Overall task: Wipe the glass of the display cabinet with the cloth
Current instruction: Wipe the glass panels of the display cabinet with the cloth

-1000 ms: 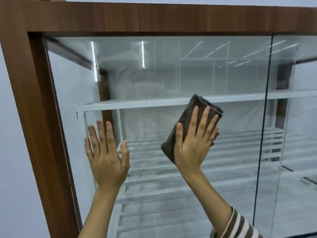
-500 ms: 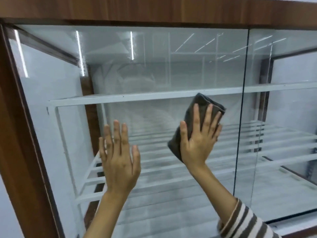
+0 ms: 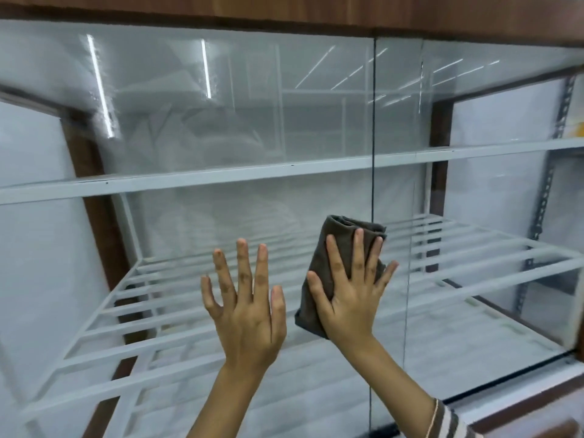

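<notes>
The display cabinet's front glass (image 3: 240, 121) fills the view, framed in brown wood (image 3: 284, 9). A folded dark grey cloth (image 3: 335, 235) is pressed flat against the glass under my right hand (image 3: 350, 298), whose fingers are spread over it, close to the vertical seam between two panes (image 3: 373, 137). My left hand (image 3: 246, 314) rests open on the glass just left of the cloth, fingers apart, holding nothing.
Behind the glass are white slatted metal shelves (image 3: 474, 260) and a white shelf bar (image 3: 221, 177). The right pane (image 3: 489, 121) continues to a wooden side post. A striped sleeve (image 3: 448, 422) shows at the lower right. Ceiling lights reflect in the glass.
Both hands have shifted right along the glass with the view; the cloth now sits lower and next to the pane seam. The left wooden post has left the view.
</notes>
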